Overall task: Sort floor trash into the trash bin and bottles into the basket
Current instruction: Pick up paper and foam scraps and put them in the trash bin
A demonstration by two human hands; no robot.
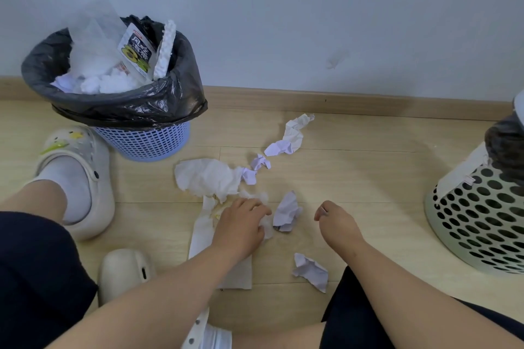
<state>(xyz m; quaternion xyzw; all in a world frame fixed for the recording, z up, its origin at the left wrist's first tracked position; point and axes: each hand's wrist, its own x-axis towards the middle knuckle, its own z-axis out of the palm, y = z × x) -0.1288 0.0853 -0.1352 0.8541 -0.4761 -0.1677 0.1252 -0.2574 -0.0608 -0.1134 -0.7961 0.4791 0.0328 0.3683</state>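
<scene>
My left hand (241, 221) grips a crumpled white tissue (265, 225) on the wooden floor. A long tissue strip (202, 235) runs under that wrist. My right hand (337, 225) hovers to the right, fingers loosely curled, holding nothing. Between the hands lies a crumpled paper ball (286, 211). A second paper ball (310, 270) lies nearer me. A large tissue (207, 178) and several small paper scraps (279, 147) trail toward the wall. The blue trash bin (147, 142) with a black bag stands at the far left, full of white waste. The perforated white basket (482, 224) stands at the right edge.
My feet in cream clogs (76, 178) sit left of the tissues, one just below the bin. A second clog (122, 269) is by my left forearm. A dark object (507, 144) shows at the basket's top. A wooden skirting board (340, 100) and wall close off the far side.
</scene>
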